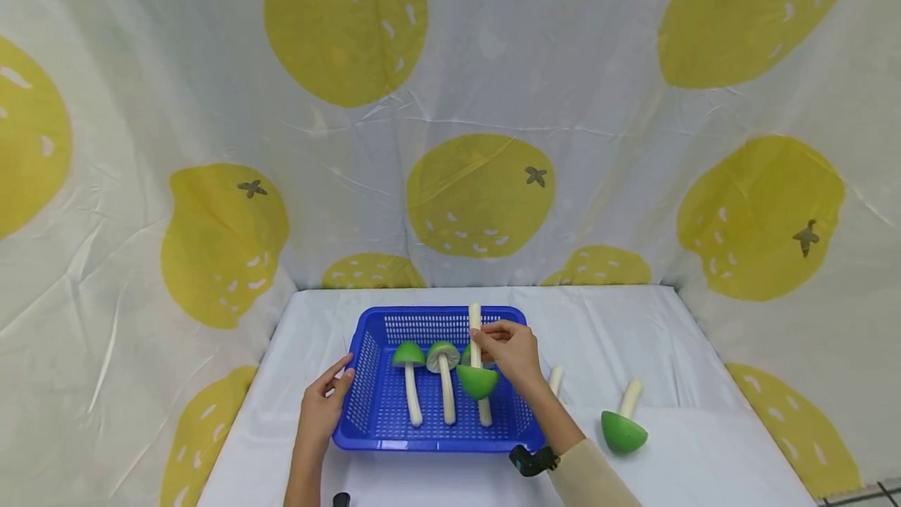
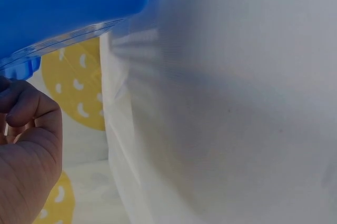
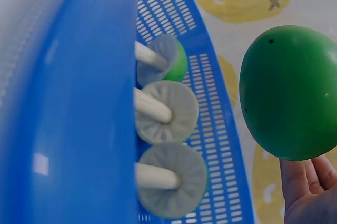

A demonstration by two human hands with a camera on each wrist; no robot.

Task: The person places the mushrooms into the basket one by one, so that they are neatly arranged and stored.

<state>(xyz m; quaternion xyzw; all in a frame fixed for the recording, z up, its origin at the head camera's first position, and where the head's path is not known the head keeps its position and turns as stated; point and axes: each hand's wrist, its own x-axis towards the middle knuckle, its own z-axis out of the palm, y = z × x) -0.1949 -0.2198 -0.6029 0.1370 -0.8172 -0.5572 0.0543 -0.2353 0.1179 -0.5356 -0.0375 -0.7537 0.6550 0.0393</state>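
My right hand [image 1: 515,353] pinches the white stem of a green-capped toy mushroom [image 1: 478,382] above the blue basket [image 1: 394,444]. That mushroom is upside down, and its green cap [image 3: 289,92] looms large in the right wrist view. Three similar mushrooms lie in a row inside the basket: a left one [image 1: 412,393], a middle one [image 1: 446,390] and a right one [image 1: 485,413] partly hidden behind the held mushroom. At the basket's left side my left hand [image 1: 324,401] grips the rim between thumb and fingers; the left wrist view shows its fingers [image 2: 31,105] curled.
Right of the basket, another green-capped mushroom [image 1: 623,433] lies on the white cloth [image 1: 704,444]. A further pale stem [image 1: 556,379] shows beside my right forearm, the rest hidden. A lemon-printed curtain [image 1: 605,178] encloses the back and sides of the table.
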